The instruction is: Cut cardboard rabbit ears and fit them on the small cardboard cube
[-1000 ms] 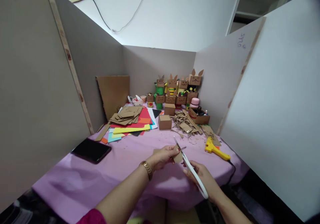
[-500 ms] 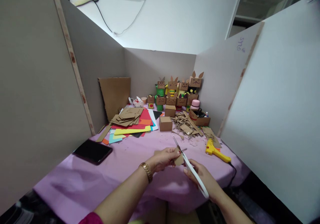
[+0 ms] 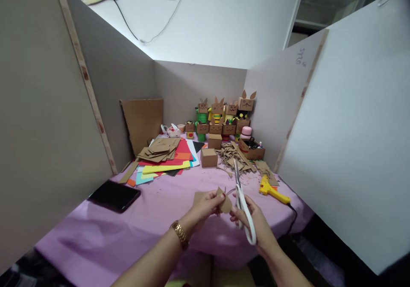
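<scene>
Cardboard piece (image 3: 225, 202) at lower centre of frame, above purple table (image 3: 128, 231), pinched in left hand (image 3: 206, 206). Right hand (image 3: 253, 221) grips white-handled scissors (image 3: 241, 201), blades closed, pointing up beside piece. Judgement: open blades, feed edge squarely, turn piece rather than scissors, keep fingertips clear.

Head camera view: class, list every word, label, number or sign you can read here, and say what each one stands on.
Blue handwritten mark on the right partition panel: a short scrawl, too small and tilted to read for certain.
Cardboard figures at the back: drawn faces only, no words legible.
Scissors, glue gun, dark tablet: no readable label or brand.
</scene>
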`<state>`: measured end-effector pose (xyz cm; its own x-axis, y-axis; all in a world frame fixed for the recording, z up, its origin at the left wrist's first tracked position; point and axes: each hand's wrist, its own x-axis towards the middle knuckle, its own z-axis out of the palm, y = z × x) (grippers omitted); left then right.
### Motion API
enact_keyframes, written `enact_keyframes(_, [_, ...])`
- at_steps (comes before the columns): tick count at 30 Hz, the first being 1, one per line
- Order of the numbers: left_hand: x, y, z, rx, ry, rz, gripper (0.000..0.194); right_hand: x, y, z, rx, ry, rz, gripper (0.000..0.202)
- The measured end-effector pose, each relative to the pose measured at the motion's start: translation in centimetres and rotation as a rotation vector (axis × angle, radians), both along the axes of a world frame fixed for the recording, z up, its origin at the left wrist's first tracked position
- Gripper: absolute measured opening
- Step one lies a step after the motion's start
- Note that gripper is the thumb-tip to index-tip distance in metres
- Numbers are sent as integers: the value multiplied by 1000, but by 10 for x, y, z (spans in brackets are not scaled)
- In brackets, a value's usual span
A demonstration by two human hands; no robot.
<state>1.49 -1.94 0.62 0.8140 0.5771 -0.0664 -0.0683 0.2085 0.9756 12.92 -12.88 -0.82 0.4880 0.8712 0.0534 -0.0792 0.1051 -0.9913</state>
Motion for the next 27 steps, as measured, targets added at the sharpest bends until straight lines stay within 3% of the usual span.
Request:
enact_keyframes(9, [-27,-28,5,11,-79,-26,33,-29,-11,16,164,176,-9,48])
enact_keyframes(13, [-39,-35,11,-7,-149,-91,51,-30,-16,15,165,293,78,37])
enact_keyframes(17, [-42,-39,19,80,-189,16,28,-36,-20,10,108,449,183,32])
enact_keyframes(19, [-41,-39,20,95,-180,77,22,-40,-23,9,84,425,199,32])
enact_keyframes(24, [-37,-38,13,71,-148,190,22,-42,-30,6,100,308,96,46])
enact_keyframes(27, [-35,-40,7,47,-130,193,24,-40,-31,4,166,275,53,48])
